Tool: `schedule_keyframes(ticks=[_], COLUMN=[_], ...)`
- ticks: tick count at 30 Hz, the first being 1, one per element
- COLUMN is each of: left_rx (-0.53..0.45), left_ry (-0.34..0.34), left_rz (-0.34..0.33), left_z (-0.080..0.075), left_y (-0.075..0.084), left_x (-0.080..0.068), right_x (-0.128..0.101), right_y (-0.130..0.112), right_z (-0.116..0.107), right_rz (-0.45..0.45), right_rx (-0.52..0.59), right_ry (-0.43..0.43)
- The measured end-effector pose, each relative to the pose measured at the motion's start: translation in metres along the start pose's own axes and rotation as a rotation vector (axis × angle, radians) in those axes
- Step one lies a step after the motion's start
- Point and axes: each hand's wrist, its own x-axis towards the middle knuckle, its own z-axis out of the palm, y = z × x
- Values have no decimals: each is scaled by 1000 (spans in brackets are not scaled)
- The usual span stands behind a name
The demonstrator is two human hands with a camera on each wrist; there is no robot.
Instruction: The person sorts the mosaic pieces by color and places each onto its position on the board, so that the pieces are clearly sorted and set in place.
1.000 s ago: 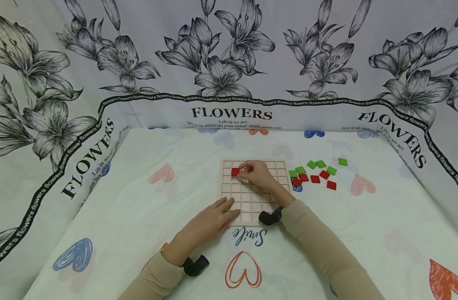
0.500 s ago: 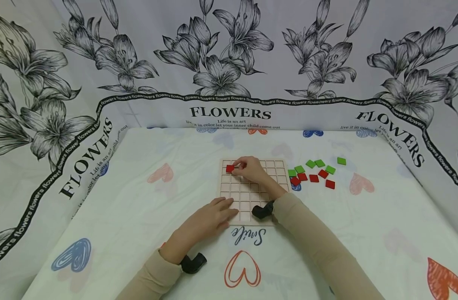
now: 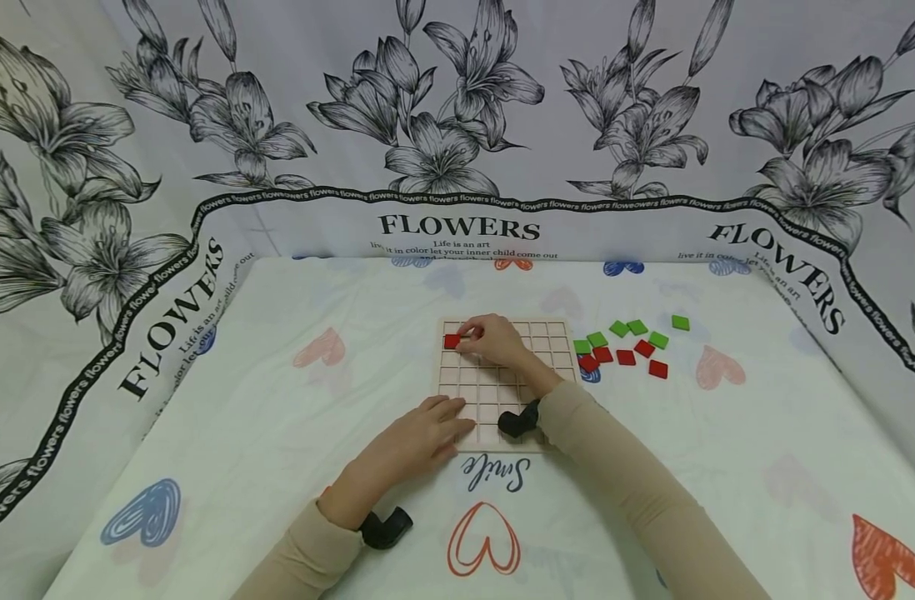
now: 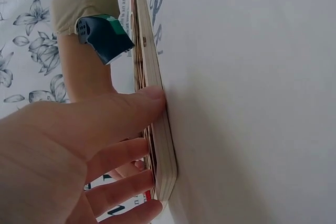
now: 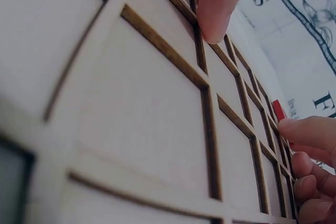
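The right hand pinched a red tile over the grid board; the left hand, fingers straight, pressed its near edge.

The right hand is sliding leftward across the far rows of the wooden grid board, carrying the red square tile with it. The tile is now sitting at the board's leftmost column, in its second row from the far edge, where a second ago it was lying a cell or so further in from the board's left edge. The right forearm is swinging along with it, so the black wrist camera is now drifting leftward over the board's near rows.
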Motion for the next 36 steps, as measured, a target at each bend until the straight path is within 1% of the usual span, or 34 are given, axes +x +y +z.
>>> schedule_keyframes(ticks=[6,16,23,26,29,33,36], left_rx=[-10,-30,-19,-29,-32,-30,-42], left_ry=[-13,-24,-24,-36,-43,-34,-23], left_rz=[-10,-15,-14,-33,-48,-41,-37], left_z=[-1,-1,-1,-1,-2,0,1], left_y=[0,0,0,0,0,0,0], left_x=[0,0,0,0,0,0,1], right_x=[1,1,2,2,0,-4,-8], right_y=[-3,-1,0,-1,-1,0,3], right_z=[0,3,4,4,3,1,-1], right_rz=[20,62,68,56,40,33,19], right_rx=[-49,-15,-23,-8,30,99,111], right_ry=[-5,5,10,4,-1,11,23])
